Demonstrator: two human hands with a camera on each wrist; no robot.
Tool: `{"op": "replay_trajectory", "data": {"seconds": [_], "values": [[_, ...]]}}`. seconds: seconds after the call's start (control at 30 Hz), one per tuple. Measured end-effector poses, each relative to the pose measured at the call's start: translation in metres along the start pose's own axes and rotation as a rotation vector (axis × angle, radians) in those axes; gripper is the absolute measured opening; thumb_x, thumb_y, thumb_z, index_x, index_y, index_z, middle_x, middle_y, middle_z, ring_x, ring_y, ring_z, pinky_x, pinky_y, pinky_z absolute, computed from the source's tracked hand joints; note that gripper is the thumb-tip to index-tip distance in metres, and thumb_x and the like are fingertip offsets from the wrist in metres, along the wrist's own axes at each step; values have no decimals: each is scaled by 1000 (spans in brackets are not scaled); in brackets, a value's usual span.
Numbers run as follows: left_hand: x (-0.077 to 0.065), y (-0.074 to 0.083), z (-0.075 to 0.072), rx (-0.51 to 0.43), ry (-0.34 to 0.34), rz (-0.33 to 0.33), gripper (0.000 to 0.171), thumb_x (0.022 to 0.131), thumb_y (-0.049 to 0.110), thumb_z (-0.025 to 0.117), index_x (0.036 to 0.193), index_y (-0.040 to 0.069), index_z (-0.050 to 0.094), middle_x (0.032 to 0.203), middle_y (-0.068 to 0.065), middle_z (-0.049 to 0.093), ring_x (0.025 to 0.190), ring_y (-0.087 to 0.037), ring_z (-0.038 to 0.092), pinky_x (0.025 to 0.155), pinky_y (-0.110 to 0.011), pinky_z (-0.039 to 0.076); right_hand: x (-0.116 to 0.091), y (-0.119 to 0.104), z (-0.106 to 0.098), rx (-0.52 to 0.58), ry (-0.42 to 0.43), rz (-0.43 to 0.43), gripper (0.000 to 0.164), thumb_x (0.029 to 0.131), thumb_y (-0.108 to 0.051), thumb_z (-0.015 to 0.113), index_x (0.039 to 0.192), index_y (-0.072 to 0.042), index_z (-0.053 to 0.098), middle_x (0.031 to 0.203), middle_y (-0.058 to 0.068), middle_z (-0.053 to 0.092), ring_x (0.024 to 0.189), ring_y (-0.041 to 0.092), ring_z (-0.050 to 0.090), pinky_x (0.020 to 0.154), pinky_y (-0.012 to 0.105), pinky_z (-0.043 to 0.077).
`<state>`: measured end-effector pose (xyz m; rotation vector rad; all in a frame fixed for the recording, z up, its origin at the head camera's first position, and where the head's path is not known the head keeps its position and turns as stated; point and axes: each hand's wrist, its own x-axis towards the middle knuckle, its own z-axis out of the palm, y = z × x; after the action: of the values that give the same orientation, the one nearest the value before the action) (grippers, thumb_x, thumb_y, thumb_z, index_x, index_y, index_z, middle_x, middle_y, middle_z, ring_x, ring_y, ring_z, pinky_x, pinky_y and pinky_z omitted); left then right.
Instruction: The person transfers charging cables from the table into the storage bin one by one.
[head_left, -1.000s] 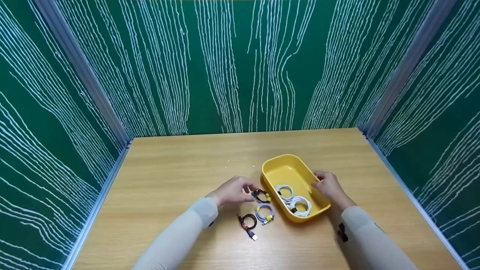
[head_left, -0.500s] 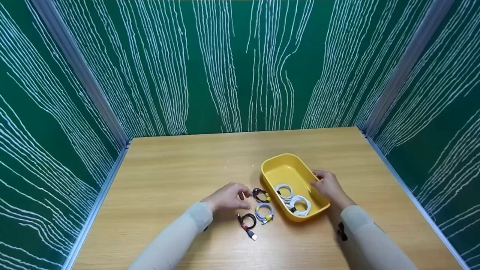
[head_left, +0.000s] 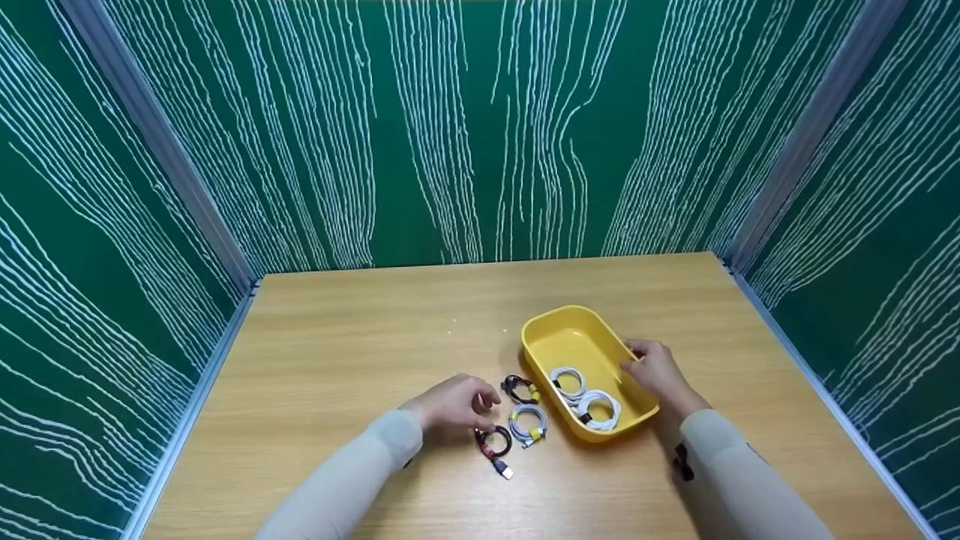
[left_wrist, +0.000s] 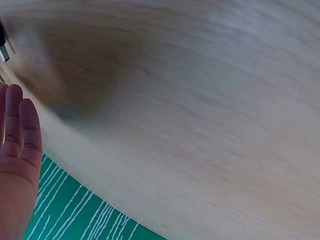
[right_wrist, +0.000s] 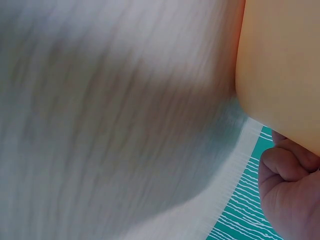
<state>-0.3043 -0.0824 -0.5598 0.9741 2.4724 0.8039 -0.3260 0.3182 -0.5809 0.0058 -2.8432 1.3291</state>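
My left hand (head_left: 454,401) hovers beside three coiled cables on the table, its fingers loosely bent and holding nothing. Its fingertips are right at the black cable with a red tie (head_left: 489,451), which has a USB plug. Straight fingers (left_wrist: 31,130) show in the left wrist view. Just beyond lie a black cable with a yellow tie (head_left: 535,394) and a grey-blue cable (head_left: 537,433), also yellow-tied. My right hand (head_left: 660,375) grips the right rim of a yellow bin (head_left: 577,337), thumb inside. Two white coiled cables (head_left: 618,411) lie in the bin's near half.
The wooden table (head_left: 360,322) is bounded by green panels (head_left: 420,150) with white wavy lines and grey metal posts (head_left: 795,142). A few tiny white specks lie behind the cables. The yellow bin stands right of the loose cables.
My left hand has let go of the black cable with the yellow tie, drawn back left and come nearer the red-tied one. My right hand keeps its grip on the bin.
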Motion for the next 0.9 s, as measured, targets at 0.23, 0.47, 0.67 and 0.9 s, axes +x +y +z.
{"op": "replay_trajectory", "data": {"seconds": [0.23, 0.47, 0.67, 0.9], "values": [[2, 0, 5, 84, -36, 10, 36, 90, 26, 90, 121, 10, 80, 105, 0, 81, 92, -6, 68, 91, -22, 56, 1, 1, 1, -18, 4, -11, 45, 94, 3, 67, 138, 10, 68, 124, 32, 74, 104, 33, 69, 84, 29, 57], [2, 3, 7, 75, -65, 13, 18, 89, 19, 89, 103, 10, 82, 83, 10, 72, 76, 1, 56, 76, -17, 49, -1, -2, -2, -10, -24, 17, 49, 98, 1, 67, 146, 11, 60, 130, 33, 71, 105, 30, 68, 83, 29, 58], [2, 5, 9, 65, -89, -19, 6, 91, 16, 86, 94, 12, 82, 77, 14, 68, 70, 2, 54, 70, -16, 46, -1, -4, -3, 7, -22, 39, 49, 97, 2, 67, 145, 9, 62, 133, 33, 70, 106, 29, 68, 84, 28, 58], [1, 4, 11, 54, -95, -31, 4, 91, 10, 82, 95, 12, 84, 76, 11, 74, 67, 2, 55, 66, -16, 45, -1, -2, 0, -11, -6, 28, 47, 96, 2, 65, 143, 9, 64, 132, 32, 72, 106, 30, 68, 83, 26, 56]]}}
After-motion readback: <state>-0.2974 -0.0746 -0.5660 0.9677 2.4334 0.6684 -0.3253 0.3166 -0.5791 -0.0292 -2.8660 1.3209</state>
